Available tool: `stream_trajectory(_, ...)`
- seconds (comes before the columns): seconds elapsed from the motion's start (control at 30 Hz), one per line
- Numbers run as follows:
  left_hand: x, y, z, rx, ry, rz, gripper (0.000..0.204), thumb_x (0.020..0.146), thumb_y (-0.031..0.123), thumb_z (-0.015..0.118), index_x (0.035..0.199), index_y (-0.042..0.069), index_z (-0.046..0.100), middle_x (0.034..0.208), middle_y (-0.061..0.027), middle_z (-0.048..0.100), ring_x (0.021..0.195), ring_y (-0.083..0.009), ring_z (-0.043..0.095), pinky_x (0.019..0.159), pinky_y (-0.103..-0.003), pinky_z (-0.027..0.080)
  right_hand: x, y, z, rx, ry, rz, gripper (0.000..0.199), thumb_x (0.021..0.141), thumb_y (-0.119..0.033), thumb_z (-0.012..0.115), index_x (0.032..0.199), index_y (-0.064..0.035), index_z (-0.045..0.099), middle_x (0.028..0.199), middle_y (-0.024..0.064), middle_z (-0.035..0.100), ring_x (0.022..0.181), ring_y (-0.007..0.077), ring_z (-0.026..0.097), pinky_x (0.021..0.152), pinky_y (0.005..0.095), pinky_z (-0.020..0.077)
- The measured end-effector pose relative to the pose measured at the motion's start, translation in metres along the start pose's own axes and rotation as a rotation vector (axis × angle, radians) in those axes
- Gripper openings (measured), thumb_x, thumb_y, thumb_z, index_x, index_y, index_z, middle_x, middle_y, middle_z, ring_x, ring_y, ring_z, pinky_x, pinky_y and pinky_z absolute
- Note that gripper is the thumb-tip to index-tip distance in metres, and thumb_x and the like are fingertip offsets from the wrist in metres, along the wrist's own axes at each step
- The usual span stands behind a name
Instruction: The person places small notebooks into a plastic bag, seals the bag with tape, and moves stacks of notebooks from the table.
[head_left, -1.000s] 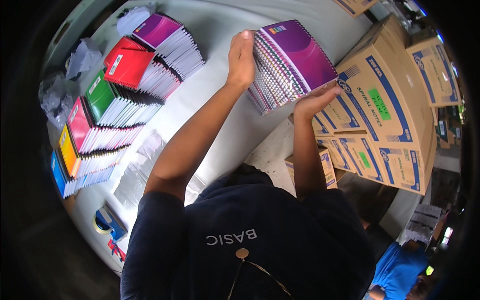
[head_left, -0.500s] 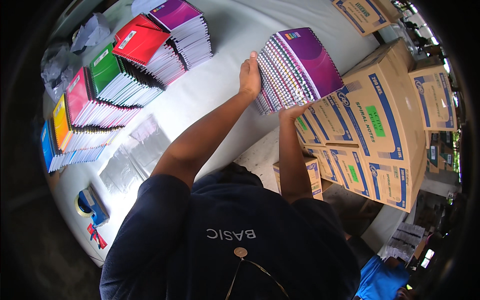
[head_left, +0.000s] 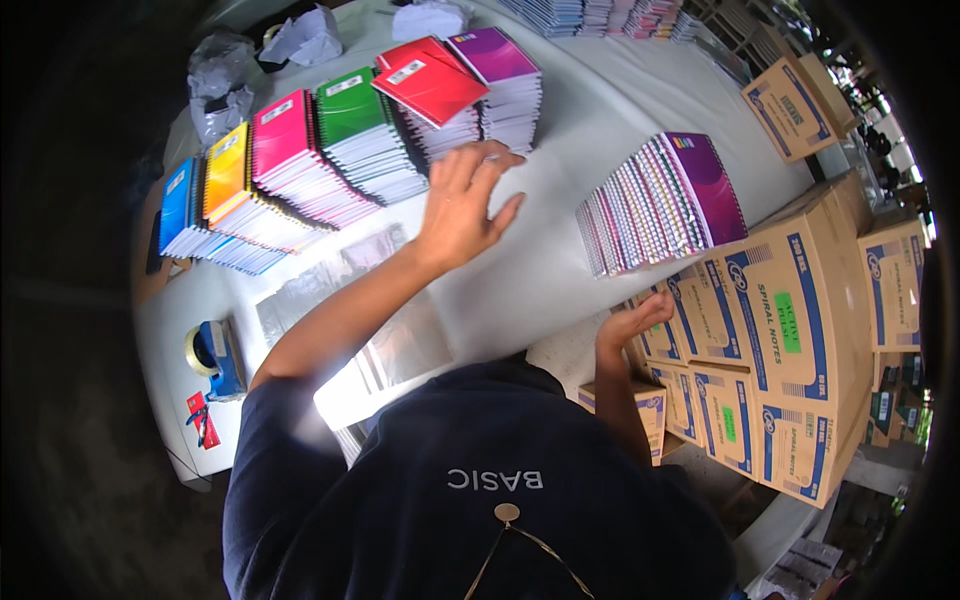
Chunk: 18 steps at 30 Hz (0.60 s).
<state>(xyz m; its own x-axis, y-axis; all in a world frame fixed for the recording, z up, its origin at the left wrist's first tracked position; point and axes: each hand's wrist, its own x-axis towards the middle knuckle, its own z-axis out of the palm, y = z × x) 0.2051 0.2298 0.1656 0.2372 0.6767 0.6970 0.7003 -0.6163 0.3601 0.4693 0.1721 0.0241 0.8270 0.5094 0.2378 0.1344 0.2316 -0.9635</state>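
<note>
My left hand (head_left: 462, 208) is over the table with its fingers apart, holding nothing, just in front of the red spiral notebooks (head_left: 432, 85) and the purple stack (head_left: 493, 58). Near the table's right edge stands a wrapped stack of spiral notebooks (head_left: 655, 200) with a purple cover, apart from both hands. My right hand (head_left: 636, 322) is below that stack, empty, with its fingers stretched out beside the cartons. Further left in the row are green (head_left: 350, 100), pink (head_left: 283, 130), yellow (head_left: 228, 168) and blue (head_left: 178, 205) notebook stacks.
Clear plastic sleeves (head_left: 385, 330) lie on the white table near me. A blue tape dispenser (head_left: 222, 360) and a red card (head_left: 203, 420) with a pen are at the left. Cardboard cartons (head_left: 790, 300) are piled at the right. Crumpled plastic (head_left: 220, 85) lies at the far left.
Both hands have let go of the wrapped notebook stack, which now stands on the table. My left hand has moved left toward the row; my right hand has drawn back. The view has shifted.
</note>
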Motion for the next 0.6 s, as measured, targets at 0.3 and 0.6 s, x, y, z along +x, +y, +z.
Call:
stream_trajectory(0.3, 0.069, -0.097, -0.045, 0.685, -0.064, 0.105, 0.037, 0.088, 0.033, 0.052, 0.121, 0.017, 0.057, 0.125, -0.0036, 0.056, 0.114, -0.0229, 0.053, 0.1, -0.048, 0.034, -0.089, -0.14, 0.084, 0.365, -0.999, -0.462, 0.012, 0.084, -0.001, 0.055, 0.096, 0.0007, 0.058, 0.089, 0.0086, 0.058, 0.082, 0.0176, 0.052, 0.074, 0.0319, 0.0436)
stream_trajectory(0.6, 0.039, -0.071, -0.066, 0.403, -0.195, -0.041, 0.044, 0.085, 0.036, 0.061, 0.123, 0.014, 0.055, 0.13, -0.0111, 0.05, 0.127, -0.03, 0.04, 0.104, -0.045, 0.028, -0.166, -0.318, 0.036, 1.374, -2.195, -0.624, 0.039, 0.088, -0.022, 0.061, 0.123, -0.0069, 0.053, 0.124, 0.0101, 0.051, 0.114, 0.0291, 0.048, 0.096, 0.0379, 0.0373)
